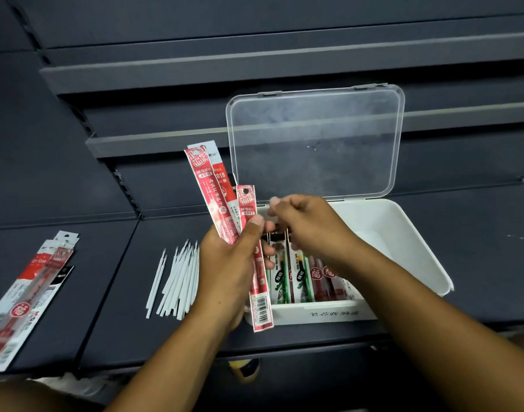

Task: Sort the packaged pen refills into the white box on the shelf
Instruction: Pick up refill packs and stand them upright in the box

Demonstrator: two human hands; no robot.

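A: Left hand (225, 269) first. Thumb and fingers are clamped round a fan of red packets (208, 188), tops splayed up and away from the knuckles. One packet's barcode end hangs below the palm.

B: Right hand (311, 227)?

A: Just beside the left, thumbs nearly meeting. Fingers curled, tips blurred. Cannot tell whether it pinches a packet top or nothing.

B: And the box?

A: White box (409, 230) sits under and beyond the right hand, with its clear lid (314, 144) standing open behind. Filed packets (302, 281) lie in a row beneath the right wrist.

B: Outward of the left?

A: Loose white refills (180, 278) on the shelf (112, 307), just outside the left wrist. Well beyond those, a heap of unsorted packets (31, 292).

B: Risks?

A: My judgement only. The fan is slack, so drawing one packet out could drag its neighbours free and drop them among the loose refills. The hanging packet looks likeliest to slip. The lid stands close behind both hands, and a lifted knuckle could knock it shut. A packet laid crooked across the row would also jam the ones after it.
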